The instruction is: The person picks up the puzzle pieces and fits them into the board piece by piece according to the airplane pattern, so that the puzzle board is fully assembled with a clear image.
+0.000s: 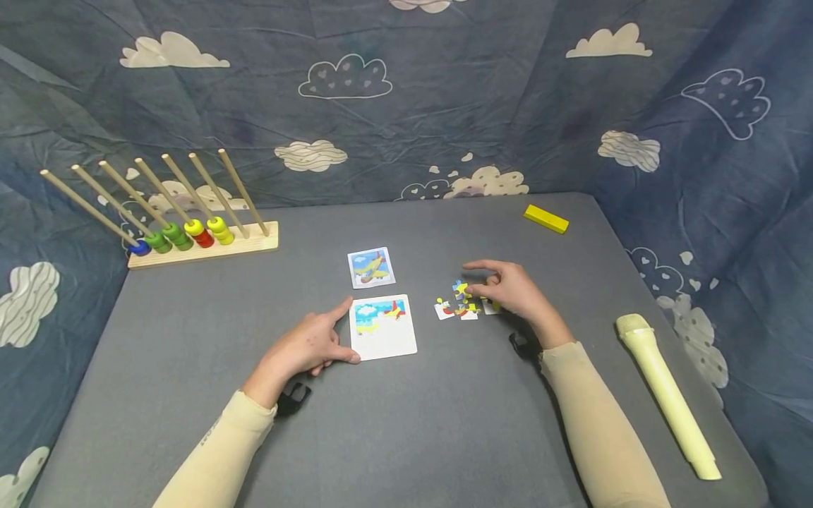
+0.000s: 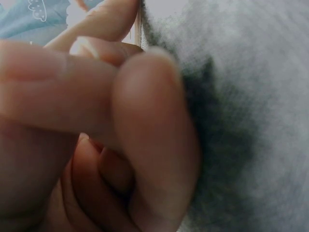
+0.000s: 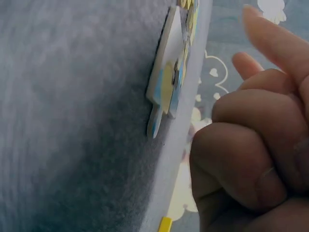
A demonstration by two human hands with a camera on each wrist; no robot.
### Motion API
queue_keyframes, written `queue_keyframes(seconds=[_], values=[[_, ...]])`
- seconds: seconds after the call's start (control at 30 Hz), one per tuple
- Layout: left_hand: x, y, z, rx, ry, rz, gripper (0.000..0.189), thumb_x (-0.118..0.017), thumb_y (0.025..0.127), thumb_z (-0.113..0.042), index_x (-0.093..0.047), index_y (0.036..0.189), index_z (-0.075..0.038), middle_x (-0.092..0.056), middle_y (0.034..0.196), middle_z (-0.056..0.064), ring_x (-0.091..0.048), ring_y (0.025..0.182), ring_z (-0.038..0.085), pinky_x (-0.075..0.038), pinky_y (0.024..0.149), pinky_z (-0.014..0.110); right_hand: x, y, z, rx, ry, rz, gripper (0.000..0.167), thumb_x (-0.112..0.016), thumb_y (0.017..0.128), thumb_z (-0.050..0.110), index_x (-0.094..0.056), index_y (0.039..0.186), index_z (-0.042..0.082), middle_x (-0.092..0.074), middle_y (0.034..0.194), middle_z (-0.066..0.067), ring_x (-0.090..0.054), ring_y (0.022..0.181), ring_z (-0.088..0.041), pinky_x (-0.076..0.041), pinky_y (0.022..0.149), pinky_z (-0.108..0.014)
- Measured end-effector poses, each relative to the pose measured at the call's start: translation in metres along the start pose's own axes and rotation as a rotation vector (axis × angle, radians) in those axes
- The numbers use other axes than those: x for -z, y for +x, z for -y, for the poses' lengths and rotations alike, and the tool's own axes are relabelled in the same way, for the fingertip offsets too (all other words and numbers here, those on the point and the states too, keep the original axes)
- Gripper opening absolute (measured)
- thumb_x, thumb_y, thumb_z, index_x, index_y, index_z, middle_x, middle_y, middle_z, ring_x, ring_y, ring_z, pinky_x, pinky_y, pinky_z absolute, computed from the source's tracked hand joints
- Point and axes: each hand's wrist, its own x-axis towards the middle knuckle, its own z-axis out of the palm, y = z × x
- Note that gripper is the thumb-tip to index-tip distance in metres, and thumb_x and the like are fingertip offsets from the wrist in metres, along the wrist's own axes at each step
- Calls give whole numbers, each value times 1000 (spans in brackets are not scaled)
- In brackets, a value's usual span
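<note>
My left hand (image 1: 311,342) lies at the left edge of a white puzzle board (image 1: 386,342), index finger at its upper left corner and thumb at the lower left, other fingers curled under. Joined pieces with sky and yellow and red parts fill the board's upper portion. My right hand (image 1: 513,288) is over a small pile of jigsaw pieces (image 1: 461,289) right of the board. Its index finger reaches out, and the thumb tip overlaps the edge of a blue and yellow piece. The right wrist view shows pieces (image 3: 166,82) lying on the table, apart from the curled fingers.
Beyond the board lies a picture card (image 1: 371,268) with a yellow plane. A wooden peg stand (image 1: 254,240) with coloured rings is at the back left. A yellow block (image 1: 546,219) lies at the back right, and a pale yellow toy microphone (image 1: 667,395) along the right side.
</note>
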Motion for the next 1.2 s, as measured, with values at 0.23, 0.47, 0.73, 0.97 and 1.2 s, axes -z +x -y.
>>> queue_keyframes(seconds=[0.23, 0.47, 0.73, 0.97, 1.2], values=[[0, 0, -1, -2, -2, 2, 117, -93, 82, -32, -18, 172, -20, -55, 55, -4, -46, 36, 10, -35, 43, 24, 1, 1, -7, -4, -78, 5, 45, -83, 94, 30, -73, 136, 18, -38, 59, 9, -31, 53, -10, -28, 49, -26], [0, 0, 0, -8, 9, -5, 117, -93, 83, -33, -19, 172, -19, -54, 54, -4, -46, 36, 10, -35, 43, 24, 0, 1, -7, -20, -129, 24, 48, -85, 92, 24, -73, 138, 18, -40, 60, 7, -33, 54, -11, -28, 50, -25], [-1, 1, -1, -4, 8, -3, 118, -93, 82, -34, -19, 172, -19, -54, 54, -4, -45, 36, 10, -36, 43, 24, -2, 1, -5, -58, -167, 43, 43, -82, 94, 24, -74, 135, 17, -42, 62, 6, -34, 54, -11, -29, 51, -25], [0, 1, -1, -2, 12, -3, 118, -93, 82, -34, -19, 172, -19, -55, 54, -4, -46, 36, 10, -35, 43, 24, -4, 1, -5, -69, -179, 49, 43, -82, 94, 26, -74, 135, 17, -43, 62, 6, -35, 55, -12, -29, 51, -25], [0, 1, -1, 9, 13, 3, 118, -93, 82, -35, -18, 172, -21, -55, 55, -4, -47, 37, 11, -36, 44, 25, -6, 2, -3, -83, -210, 25, 40, -83, 93, 28, -76, 131, 17, -45, 67, 3, -38, 59, -13, -30, 54, -27]])
